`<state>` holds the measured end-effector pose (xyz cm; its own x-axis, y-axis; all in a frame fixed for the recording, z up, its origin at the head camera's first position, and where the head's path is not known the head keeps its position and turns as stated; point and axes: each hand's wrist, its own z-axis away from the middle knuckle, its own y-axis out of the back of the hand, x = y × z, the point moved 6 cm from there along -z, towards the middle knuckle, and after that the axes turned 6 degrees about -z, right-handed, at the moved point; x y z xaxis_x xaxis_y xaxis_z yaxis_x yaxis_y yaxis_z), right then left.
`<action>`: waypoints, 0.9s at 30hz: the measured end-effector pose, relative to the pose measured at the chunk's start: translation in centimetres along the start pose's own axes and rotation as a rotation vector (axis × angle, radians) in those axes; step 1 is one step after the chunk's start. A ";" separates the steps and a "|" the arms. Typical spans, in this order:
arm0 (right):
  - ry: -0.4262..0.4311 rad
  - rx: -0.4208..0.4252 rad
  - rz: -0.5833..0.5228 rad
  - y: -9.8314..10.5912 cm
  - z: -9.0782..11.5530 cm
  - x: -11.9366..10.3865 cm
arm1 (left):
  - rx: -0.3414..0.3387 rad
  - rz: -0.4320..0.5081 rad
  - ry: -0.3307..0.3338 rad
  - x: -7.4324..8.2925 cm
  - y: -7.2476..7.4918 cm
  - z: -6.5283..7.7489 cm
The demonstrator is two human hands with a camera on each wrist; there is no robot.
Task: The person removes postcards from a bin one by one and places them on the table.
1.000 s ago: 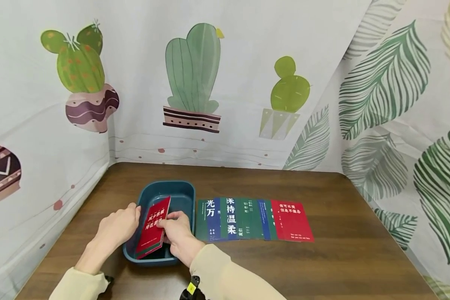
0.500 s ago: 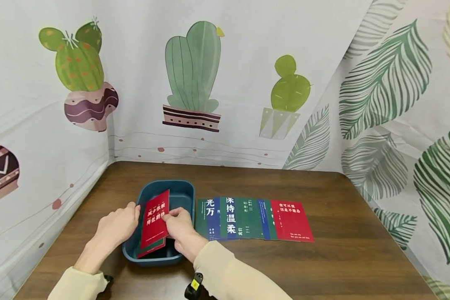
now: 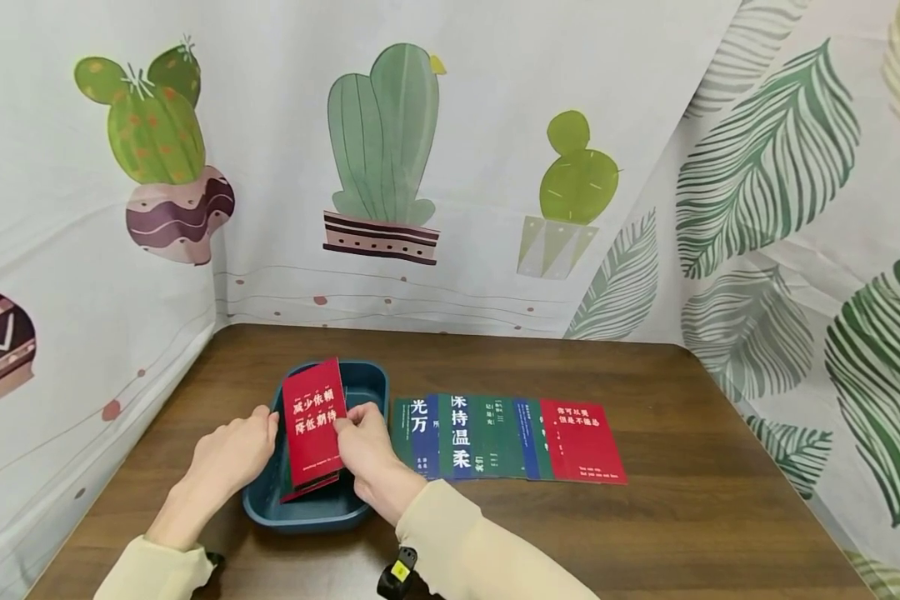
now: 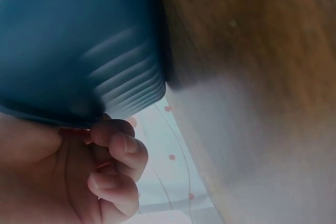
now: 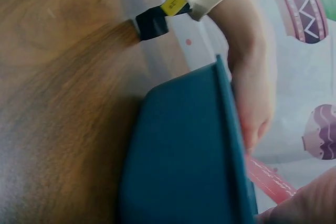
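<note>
Between thumb and fingers my right hand [image 3: 371, 450] pinches the right edge of a red card [image 3: 313, 425] with white lettering. The card stands tilted over the dark blue tray [image 3: 307, 526], with edges of other cards showing beneath it. At the tray's left rim is my left hand [image 3: 236, 446]; the left wrist view shows its curled fingers [image 4: 128, 150] gripping that rim. In the right wrist view the tray wall [image 5: 178, 150] hides most of the card [image 5: 268, 179].
Right of the tray, a row of overlapping green and blue cards [image 3: 461, 437] lies on the wooden table [image 3: 690, 517], ending in a red card [image 3: 585, 442]. A patterned cloth [image 3: 487, 167] hangs behind and at both sides.
My right hand has raised the red card up and slightly right, turning it more upright and toward the camera. My left hand has stayed at the tray's rim.
</note>
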<state>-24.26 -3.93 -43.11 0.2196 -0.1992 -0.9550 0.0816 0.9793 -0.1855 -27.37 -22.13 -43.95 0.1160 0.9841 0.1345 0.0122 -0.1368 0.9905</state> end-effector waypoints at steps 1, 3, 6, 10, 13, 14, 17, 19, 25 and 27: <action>-0.004 -0.005 -0.004 0.0 0.1 -0.2 | 0.001 0.001 0.000 0.0 0.0 0.0; -0.013 -0.013 -0.018 0.1 0.4 -0.6 | 0.008 0.001 -0.001 0.0 0.0 0.0; -0.026 -0.033 -0.056 0.4 0.7 -1.0 | 0.008 0.003 0.003 0.0 0.0 0.1; -0.047 -0.068 -0.133 1.1 1.1 -1.2 | 0.001 0.001 0.009 0.0 0.0 0.0; -0.061 -0.099 -0.182 2.0 1.3 -1.4 | -0.005 -0.003 0.012 0.0 0.0 0.0; -0.060 -0.109 -0.192 2.4 1.3 -1.6 | -0.004 -0.004 0.013 -0.1 0.0 0.0; -0.044 -0.134 -0.203 3.4 1.3 -2.2 | 0.011 -0.007 0.008 -0.1 0.1 0.1; -0.025 -0.147 -0.206 4.3 1.2 -2.7 | 0.021 -0.008 0.003 -0.1 0.1 0.1; 0.074 -0.166 -0.198 7.6 0.8 -4.7 | 0.027 -0.011 -0.001 0.0 -0.1 0.1; 0.115 -0.171 -0.179 9.1 0.6 -5.7 | 0.029 -0.013 -0.004 0.0 0.0 0.0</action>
<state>-24.14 6.07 -39.22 0.1037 -0.3738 -0.9217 -0.0583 0.9228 -0.3808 -27.36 -22.12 -43.98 0.1193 0.9855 0.1210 0.0429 -0.1269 0.9910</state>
